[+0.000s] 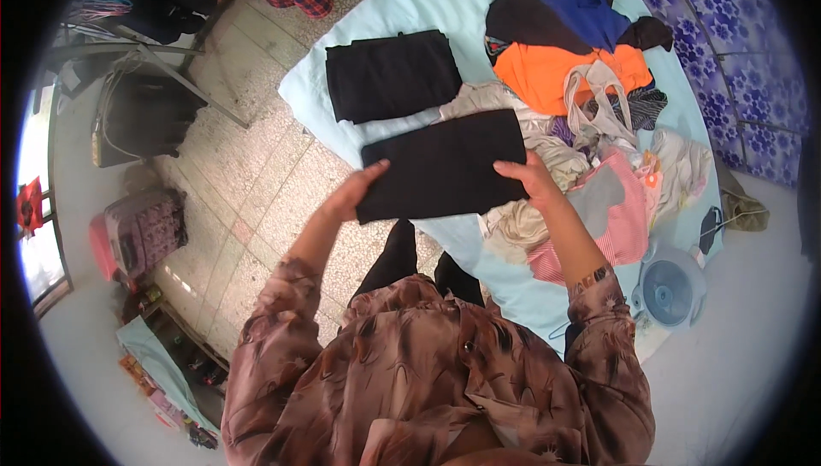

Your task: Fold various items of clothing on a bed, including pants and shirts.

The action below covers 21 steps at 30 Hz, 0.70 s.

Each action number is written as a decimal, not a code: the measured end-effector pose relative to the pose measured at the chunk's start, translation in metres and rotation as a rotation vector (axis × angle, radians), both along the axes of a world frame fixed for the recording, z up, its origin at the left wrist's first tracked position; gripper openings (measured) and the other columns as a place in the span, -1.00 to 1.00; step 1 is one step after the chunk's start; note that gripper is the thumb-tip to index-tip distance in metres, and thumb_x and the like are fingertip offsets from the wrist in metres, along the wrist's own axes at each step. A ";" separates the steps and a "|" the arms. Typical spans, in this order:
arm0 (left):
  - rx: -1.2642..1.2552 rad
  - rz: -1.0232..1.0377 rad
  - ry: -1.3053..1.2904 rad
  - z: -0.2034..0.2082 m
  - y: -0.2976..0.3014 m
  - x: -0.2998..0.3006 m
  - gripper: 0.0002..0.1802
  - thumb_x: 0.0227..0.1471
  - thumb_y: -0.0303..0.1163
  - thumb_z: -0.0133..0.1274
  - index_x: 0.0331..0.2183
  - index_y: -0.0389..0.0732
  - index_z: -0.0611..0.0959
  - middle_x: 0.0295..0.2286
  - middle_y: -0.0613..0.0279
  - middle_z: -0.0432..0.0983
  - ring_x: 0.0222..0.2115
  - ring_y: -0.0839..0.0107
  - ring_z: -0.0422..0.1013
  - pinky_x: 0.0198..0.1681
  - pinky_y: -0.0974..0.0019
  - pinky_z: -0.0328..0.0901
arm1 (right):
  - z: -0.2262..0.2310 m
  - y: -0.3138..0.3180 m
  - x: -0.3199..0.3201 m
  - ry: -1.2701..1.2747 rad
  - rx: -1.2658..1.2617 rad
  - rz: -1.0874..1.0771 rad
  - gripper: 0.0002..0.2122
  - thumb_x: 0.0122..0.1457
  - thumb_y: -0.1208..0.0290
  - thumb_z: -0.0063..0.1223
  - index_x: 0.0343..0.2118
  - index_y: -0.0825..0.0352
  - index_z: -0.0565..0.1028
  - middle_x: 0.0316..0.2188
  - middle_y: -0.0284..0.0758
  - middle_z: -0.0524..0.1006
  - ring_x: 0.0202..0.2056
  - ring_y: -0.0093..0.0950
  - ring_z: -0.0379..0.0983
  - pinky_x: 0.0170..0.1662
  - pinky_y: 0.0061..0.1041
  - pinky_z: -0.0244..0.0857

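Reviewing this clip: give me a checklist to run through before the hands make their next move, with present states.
1. Left hand gripping the rectangular folded black cloth at its left edge: ok.
2. Right hand gripping its right edge: ok.
3. Held cloth folded, without trailing ends: ok from above.
4. Its underside smooth: cannot tell, hidden from this view.
5. Other folded black fabric bundle lying flat on the pale blue cloth sheet: ok.
6. Multicoloured heap of clothes sorted: not ok, jumbled.

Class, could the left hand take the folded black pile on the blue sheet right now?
Probably not: the left hand is busy holding the black cloth, though the pile lies uncovered.
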<state>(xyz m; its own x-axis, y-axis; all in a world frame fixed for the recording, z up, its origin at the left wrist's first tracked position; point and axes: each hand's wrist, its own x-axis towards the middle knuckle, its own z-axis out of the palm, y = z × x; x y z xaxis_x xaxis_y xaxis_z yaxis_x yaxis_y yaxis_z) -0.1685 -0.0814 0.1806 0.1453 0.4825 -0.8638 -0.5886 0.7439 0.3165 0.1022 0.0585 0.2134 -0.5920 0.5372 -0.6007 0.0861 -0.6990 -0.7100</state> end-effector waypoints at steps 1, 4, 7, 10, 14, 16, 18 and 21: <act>0.099 0.051 0.028 0.012 0.009 -0.018 -0.49 -0.03 -0.14 -0.07 -0.17 -0.39 0.39 -0.29 0.04 0.42 -0.34 0.33 0.41 -0.23 0.37 0.33 | 0.005 0.010 -0.018 0.039 0.069 0.004 -0.66 -0.11 0.48 0.07 -0.20 0.41 0.39 -0.26 -0.35 0.44 -0.25 -0.54 0.36 -0.15 -0.57 0.21; 0.237 0.128 0.243 0.025 0.038 -0.074 -0.47 -0.05 -0.14 -0.03 -0.19 -0.41 0.39 -0.32 0.07 0.44 -0.37 0.33 0.42 -0.27 0.38 0.34 | 0.006 0.042 -0.071 0.126 0.130 0.014 -0.65 -0.12 0.48 0.08 -0.20 0.42 0.38 -0.29 -0.35 0.45 -0.27 -0.55 0.38 -0.17 -0.59 0.22; 0.289 0.118 0.401 0.004 0.068 -0.114 -0.46 -0.09 -0.14 0.01 -0.19 -0.42 0.39 -0.32 0.06 0.43 -0.33 0.34 0.41 -0.27 0.40 0.32 | -0.029 0.075 -0.109 0.129 0.060 -0.025 -0.71 -0.12 0.47 0.11 -0.28 0.42 0.41 -0.36 -0.35 0.47 -0.34 -0.55 0.40 -0.22 -0.60 0.25; 0.272 -0.166 1.139 -0.070 0.089 -0.145 -0.28 -0.19 -0.11 0.10 -0.13 -0.48 0.28 -0.32 -0.08 0.42 -0.29 0.22 0.38 -0.19 0.31 0.25 | -0.120 0.093 -0.127 0.007 0.123 -0.103 -0.74 -0.15 0.54 0.05 -0.31 0.43 0.41 -0.39 -0.31 0.47 -0.35 -0.52 0.40 -0.23 -0.60 0.25; 0.524 -0.045 1.697 -0.096 0.120 -0.115 -0.28 -0.27 -0.42 0.07 -0.05 -0.43 0.15 -0.12 -0.25 0.15 -0.08 -0.09 0.11 0.00 0.19 0.05 | -0.175 0.101 -0.132 -0.384 0.408 -0.204 -0.64 -0.18 0.70 -0.17 -0.21 0.48 0.33 -0.32 -0.25 0.43 -0.27 -0.47 0.36 -0.15 -0.60 0.18; 0.844 -0.180 1.886 -0.080 0.121 -0.090 -0.38 -0.21 -0.40 0.01 -0.05 -0.33 0.22 -0.04 -0.12 0.10 -0.01 0.00 0.05 0.01 0.07 -0.02 | -0.164 0.084 -0.148 -0.254 0.371 -0.301 -0.55 -0.22 0.76 -0.29 -0.13 0.49 0.26 -0.27 -0.21 0.40 -0.20 -0.45 0.32 -0.08 -0.62 0.12; 0.841 -0.414 1.829 -0.072 0.112 -0.053 -0.37 -0.15 -0.26 -0.03 -0.02 -0.24 0.21 0.03 -0.01 0.02 0.08 0.07 -0.08 0.04 -0.07 -0.17 | -0.150 0.076 -0.153 -0.189 0.300 -0.326 -0.55 -0.17 0.74 -0.27 -0.09 0.47 0.22 -0.23 -0.20 0.38 -0.18 -0.45 0.30 -0.07 -0.61 0.11; 0.833 -0.530 1.790 -0.088 0.102 -0.043 -0.36 -0.12 -0.18 -0.07 0.00 -0.21 0.20 0.06 0.01 -0.03 0.11 0.09 -0.15 0.05 -0.11 -0.26 | -0.137 0.078 -0.160 -0.274 0.365 -0.268 -0.52 -0.14 0.68 -0.18 -0.04 0.44 0.17 -0.22 -0.21 0.37 -0.18 -0.46 0.29 -0.08 -0.60 0.12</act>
<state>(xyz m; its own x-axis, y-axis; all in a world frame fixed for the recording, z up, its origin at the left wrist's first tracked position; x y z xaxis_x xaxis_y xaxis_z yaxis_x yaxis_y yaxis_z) -0.2113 0.0209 0.0923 -0.2089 0.9594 0.1895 0.8824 0.1014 0.4594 -0.0574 0.1369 0.0767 -0.2522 0.8515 -0.4598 0.1548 -0.4335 -0.8878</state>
